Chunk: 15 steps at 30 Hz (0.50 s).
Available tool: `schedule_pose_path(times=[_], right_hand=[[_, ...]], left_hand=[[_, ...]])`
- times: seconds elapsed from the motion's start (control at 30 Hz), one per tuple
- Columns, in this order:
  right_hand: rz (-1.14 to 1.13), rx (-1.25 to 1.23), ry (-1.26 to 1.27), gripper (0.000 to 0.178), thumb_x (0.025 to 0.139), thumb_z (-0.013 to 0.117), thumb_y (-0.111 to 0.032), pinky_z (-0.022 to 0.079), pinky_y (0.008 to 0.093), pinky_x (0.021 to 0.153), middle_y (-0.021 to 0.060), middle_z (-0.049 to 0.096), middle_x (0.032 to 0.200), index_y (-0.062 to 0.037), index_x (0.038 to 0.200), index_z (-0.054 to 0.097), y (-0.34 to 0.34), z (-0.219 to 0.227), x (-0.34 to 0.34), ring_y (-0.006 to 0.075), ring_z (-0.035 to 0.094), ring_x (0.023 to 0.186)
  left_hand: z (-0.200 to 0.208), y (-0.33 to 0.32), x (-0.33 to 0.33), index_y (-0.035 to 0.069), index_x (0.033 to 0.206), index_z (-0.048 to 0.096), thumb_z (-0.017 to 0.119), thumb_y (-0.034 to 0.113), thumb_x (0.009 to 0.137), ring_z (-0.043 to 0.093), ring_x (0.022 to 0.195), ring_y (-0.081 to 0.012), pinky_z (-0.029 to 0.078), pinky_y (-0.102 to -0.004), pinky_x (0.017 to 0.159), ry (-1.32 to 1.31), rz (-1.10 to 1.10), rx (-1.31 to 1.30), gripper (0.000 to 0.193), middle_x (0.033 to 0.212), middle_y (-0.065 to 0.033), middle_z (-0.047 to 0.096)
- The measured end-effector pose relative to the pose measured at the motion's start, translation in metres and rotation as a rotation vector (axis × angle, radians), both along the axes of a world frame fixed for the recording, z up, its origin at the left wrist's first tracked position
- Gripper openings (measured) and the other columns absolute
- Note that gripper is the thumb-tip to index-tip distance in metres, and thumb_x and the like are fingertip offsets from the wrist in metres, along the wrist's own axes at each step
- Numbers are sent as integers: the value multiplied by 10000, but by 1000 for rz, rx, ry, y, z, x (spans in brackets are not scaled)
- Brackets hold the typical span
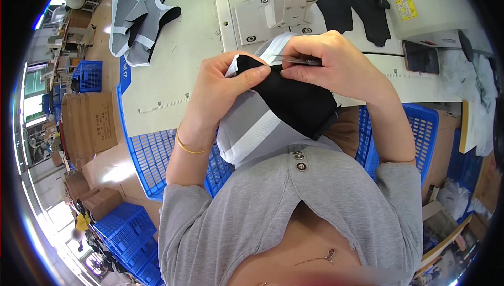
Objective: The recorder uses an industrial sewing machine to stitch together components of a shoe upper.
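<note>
A grey mesh garment piece [239,123] with white bands and a black fabric panel [296,99] hangs between my hands, above the table's front edge and my lap. My left hand [223,78] is closed on the upper left of the black panel, thumb on top, beside a white edge. My right hand [325,63] pinches the panel's top edge close to the left thumb. In its fingers lies a slim pointed metal tool [299,60] with a dark end, tip toward the left; whether tweezers or thread snips, I cannot tell.
Just beyond my hands stands a sewing machine head [291,2]. Grey mesh pieces [139,18] lie far left on the table; black fabric pieces [370,16] lie at the back right. A phone [421,56] rests on the right. Blue baskets [152,160] sit below the table edge.
</note>
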State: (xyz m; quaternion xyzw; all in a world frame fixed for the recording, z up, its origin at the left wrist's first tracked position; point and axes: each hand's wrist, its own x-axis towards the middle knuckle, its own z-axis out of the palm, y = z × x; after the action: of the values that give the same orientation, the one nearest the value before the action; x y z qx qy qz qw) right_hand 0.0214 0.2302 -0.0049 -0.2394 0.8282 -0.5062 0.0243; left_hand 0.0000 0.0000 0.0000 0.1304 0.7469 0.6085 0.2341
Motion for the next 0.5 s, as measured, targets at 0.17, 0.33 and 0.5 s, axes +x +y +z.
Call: schedule_pose_path(times=[0.17,0.33,0.5], right_hand=[[82,16,51,158,836,700,-141,498,334,644,121,670,776,-6,887,634,1,-2,-3,259,648,698],[54,-31,58,158,831,704,-140,490,335,630,123,654,746,-6,877,635,-1,-4,-2,256,635,673],[44,-1,36,172,822,714,-147,489,334,621,128,648,732,0,864,634,-1,-2,-3,256,632,658]], left_hand=[[1,0,1,-4,932,705,688,214,914,592,714,-50,463,-191,645,-208,77,146,220,802,-15,677],[3,1,1,-4,925,707,695,213,908,601,723,-54,466,-194,649,-197,69,144,217,810,-17,684],[4,1,1,1,905,711,738,161,854,603,720,-62,469,-199,650,-144,43,66,170,800,-17,686]])
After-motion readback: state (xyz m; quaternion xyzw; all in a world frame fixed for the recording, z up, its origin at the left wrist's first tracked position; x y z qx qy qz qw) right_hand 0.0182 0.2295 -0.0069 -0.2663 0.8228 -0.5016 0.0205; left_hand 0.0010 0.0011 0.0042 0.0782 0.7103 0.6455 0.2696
